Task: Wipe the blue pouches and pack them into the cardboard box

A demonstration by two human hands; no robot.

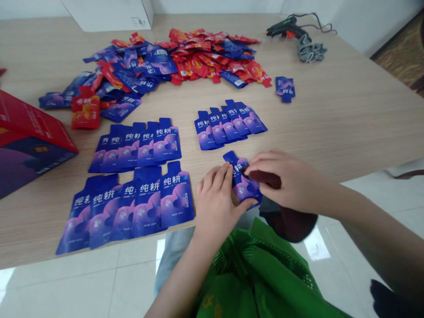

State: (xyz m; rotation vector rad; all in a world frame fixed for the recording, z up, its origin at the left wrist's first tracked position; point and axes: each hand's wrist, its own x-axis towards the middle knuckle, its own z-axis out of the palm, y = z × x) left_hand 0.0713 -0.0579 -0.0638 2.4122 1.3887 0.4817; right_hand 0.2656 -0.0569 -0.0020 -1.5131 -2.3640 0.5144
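A blue-purple spouted drink pouch lies at the table's front edge, between my hands. My left hand holds it in place, fingertips along its left side and thumb across its lower edge. Over its right side, my right hand is closed with curled fingers round a dark maroon, cloth-like piece. More dark maroon material shows below that hand; whether it is the same piece I cannot tell. Just beyond is an overlapping row of blue pouches. Two more such rows, a farther one and a nearer one, lie to the left.
A heap of red and blue pouches spreads across the back. A single blue pouch lies right of it. A red-and-blue box stands at left, a white box behind. A glue gun and grey scrunchie sit back right.
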